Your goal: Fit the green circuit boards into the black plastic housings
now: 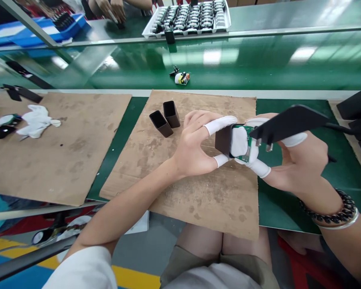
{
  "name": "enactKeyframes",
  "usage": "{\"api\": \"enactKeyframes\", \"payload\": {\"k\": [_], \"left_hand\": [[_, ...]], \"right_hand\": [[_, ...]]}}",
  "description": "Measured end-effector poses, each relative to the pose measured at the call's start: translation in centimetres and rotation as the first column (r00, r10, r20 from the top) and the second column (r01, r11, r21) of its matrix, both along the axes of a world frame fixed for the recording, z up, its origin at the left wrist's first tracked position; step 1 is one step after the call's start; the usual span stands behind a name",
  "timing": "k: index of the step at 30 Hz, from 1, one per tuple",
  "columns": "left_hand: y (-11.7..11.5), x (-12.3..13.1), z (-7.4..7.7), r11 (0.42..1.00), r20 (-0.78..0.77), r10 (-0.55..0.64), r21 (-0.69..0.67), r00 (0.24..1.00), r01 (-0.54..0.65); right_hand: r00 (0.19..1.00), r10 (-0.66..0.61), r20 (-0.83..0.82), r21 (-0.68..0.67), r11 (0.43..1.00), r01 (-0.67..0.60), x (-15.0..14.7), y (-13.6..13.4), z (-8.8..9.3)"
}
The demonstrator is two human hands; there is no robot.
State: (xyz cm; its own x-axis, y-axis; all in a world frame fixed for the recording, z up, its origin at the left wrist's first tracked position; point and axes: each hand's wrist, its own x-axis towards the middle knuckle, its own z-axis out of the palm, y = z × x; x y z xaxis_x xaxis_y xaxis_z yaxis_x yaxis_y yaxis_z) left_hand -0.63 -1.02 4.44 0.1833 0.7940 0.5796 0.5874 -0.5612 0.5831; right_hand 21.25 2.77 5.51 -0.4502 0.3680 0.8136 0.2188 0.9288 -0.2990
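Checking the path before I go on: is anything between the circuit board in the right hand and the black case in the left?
Nothing visible: the circuit board, in the right hand, sits at the open end of the black case, which the left hand holds from outside. The inside of the case is hidden.

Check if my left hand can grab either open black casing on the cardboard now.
Probably not without letting go first: your left hand holds another black casing, with a green circuit board at its mouth. Nothing seems to block the way to the open casings, though.
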Motion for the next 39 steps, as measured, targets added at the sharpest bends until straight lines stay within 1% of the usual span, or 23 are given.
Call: {"api": "enactKeyframes", "payload": {"k": [2, 3, 4, 6, 7, 8, 9, 13, 15, 16, 17, 19, 22, 23, 25, 27, 29, 31, 33, 35, 36, 37, 39], "left_hand": [[0.5, 0.0, -1.0, 0.999, 0.029, -0.003, -0.051, 1.000, 0.004], [0.8, 0.1, -1.6, 0.996, 0.053, -0.015, -0.090, 0.999, 0.019], [1.1, 0.2, -2.2, 0.989, 0.086, -0.034, -0.142, 0.996, 0.046], [1.9, 0.4, -3.2, 0.951, 0.184, -0.083, -0.280, 0.979, 0.133], [2.2, 0.4, -3.5, 0.919, 0.239, -0.107, -0.347, 0.965, 0.187], [2.6, 0.3, -3.6, 0.881, 0.290, -0.130, -0.404, 0.948, 0.245], [2.9, 0.2, -3.5, 0.838, 0.333, -0.157, -0.453, 0.930, 0.303], [3.5, -0.8, -2.4, 0.617, 0.453, -0.286, -0.587, 0.845, 0.524], [3.5, -1.2, -1.8, 0.526, 0.488, -0.321, -0.621, 0.812, 0.581], [3.4, -1.2, -1.6, 0.510, 0.494, -0.322, -0.628, 0.807, 0.588], [3.3, -1.2, -1.5, 0.520, 0.490, -0.309, -0.630, 0.815, 0.576], [2.9, -0.7, -1.5, 0.614, 0.446, -0.235, -0.620, 0.864, 0.488], [2.2, 0.6, -2.0, 0.803, 0.336, -0.025, -0.554, 0.941, 0.219], [2.0, 1.2, -2.1, 0.846, 0.304, 0.049, -0.519, 0.951, 0.123], [1.6, 2.3, -2.4, 0.892, 0.244, 0.164, -0.451, 0.956, -0.038], [1.4, 3.2, -2.6, 0.901, 0.189, 0.244, -0.408, 0.951, -0.150], [1.4, 4.0, -2.7, 0.895, 0.148, 0.298, -0.387, 0.943, -0.222], [1.2, 4.6, -2.9, 0.889, 0.132, 0.328, -0.379, 0.936, -0.258], [0.9, 5.0, -3.0, 0.881, 0.132, 0.351, -0.383, 0.927, -0.279], [0.3, 5.1, -2.9, 0.870, 0.111, 0.370, -0.390, 0.922, -0.302], [0.1, 4.9, -2.6, 0.867, 0.079, 0.363, -0.393, 0.928, -0.306], [0.1, 4.3, -2.3, 0.871, 0.042, 0.322, -0.404, 0.946, -0.279], [0.6, 2.3, -1.1, 0.872, -0.005, 0.124, -0.477, 0.992, -0.112]], "right_hand": [[0.998, -0.006, 0.067, -0.076, 0.997, 0.012, -0.2, 0.4, -0.2], [0.994, 0.008, 0.111, -0.165, 0.986, 0.011, -0.2, 0.7, -0.4], [0.987, 0.041, 0.152, -0.278, 0.961, 0.003, -0.1, 1.2, -0.7], [0.971, 0.152, 0.186, -0.495, 0.868, -0.041, 0.3, 2.2, -1.0], [0.963, 0.205, 0.173, -0.564, 0.822, -0.074, 0.7, 2.8, -1.0], [0.959, 0.238, 0.151, -0.593, 0.798, -0.105, 1.0, 3.3, -0.8], [0.958, 0.250, 0.139, -0.590, 0.798, -0.123, 1.5, 3.6, -0.4], [0.942, 0.230, 0.244, -0.434, 0.895, -0.106, 2.6, 3.9, 1.8], [0.929, 0.241, 0.280, -0.430, 0.897, -0.103, 2.9, 3.6, 2.4], [0.929, 0.235, 0.286, -0.464, 0.882, -0.081, 2.9, 3.6, 2.6], [0.930, 0.219, 0.293, -0.515, 0.856, -0.039, 3.0, 3.6, 2.6], [0.938, 0.173, 0.300, -0.621, 0.782, 0.054, 3.0, 3.7, 2.6], [0.972, 0.082, 0.220, -0.734, 0.670, 0.110, 2.6, 3.7, 2.2], [0.983, 0.032, 0.179, -0.757, 0.643, 0.117, 2.3, 3.6, 2.1], [0.988, -0.096, 0.118, -0.768, 0.623, 0.152, 1.6, 3.0, 1.6], [0.968, -0.227, 0.104, -0.729, 0.645, 0.230, 0.7, 2.2, 1.0], [0.936, -0.319, 0.152, -0.648, 0.683, 0.338, -0.3, 1.4, 0.4], [0.883, -0.384, 0.268, -0.502, 0.727, 0.469, -1.4, 0.5, -0.2], [0.812, -0.435, 0.388, -0.296, 0.776, 0.557, -2.4, -0.3, -0.9], [0.766, -0.469, 0.441, -0.113, 0.817, 0.565, -3.1, -1.0, -1.7], [0.767, -0.467, 0.441, -0.053, 0.839, 0.541, -3.2, -1.2, -2.2], [0.781, -0.453, 0.429, -0.012, 0.862, 0.506, -3.3, -1.3, -2.6], [0.824, -0.403, 0.398, 0.045, 0.906, 0.422, -3.1, -1.1, -3.4]]}}
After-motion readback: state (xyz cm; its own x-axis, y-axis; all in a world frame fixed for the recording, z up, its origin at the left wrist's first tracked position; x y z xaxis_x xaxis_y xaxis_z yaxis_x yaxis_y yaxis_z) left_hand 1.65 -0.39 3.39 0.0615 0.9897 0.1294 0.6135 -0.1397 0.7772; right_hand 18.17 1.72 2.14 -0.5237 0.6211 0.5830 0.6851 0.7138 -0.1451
